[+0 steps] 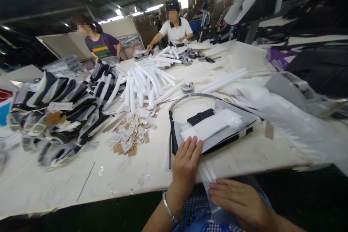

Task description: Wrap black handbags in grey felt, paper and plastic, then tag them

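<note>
A dark bag point(223, 143) with a curved, wrapped strap lies at the table's front edge, partly covered by translucent sheeting. On it rest a white folded sheet point(210, 127) and a small black strap piece point(200, 116). My left hand point(187, 156) lies flat on the bag's front edge, fingers extended, a silver bangle on the wrist. Below the table edge, my right hand point(233, 195) is spread over a clear plastic bag point(208, 174) at my lap, its fingers stretched out toward the left. Whether the right thumb grips the plastic is hidden.
Wrapped black bags point(62, 94) are heaped at the left. White foam tubes point(146, 79) and a pile of tags point(129, 134) lie mid-table. A grey coiled strap point(187, 87) sits behind the bag, and plastic sheeting point(288, 116) spreads at the right. Two people stand across the table.
</note>
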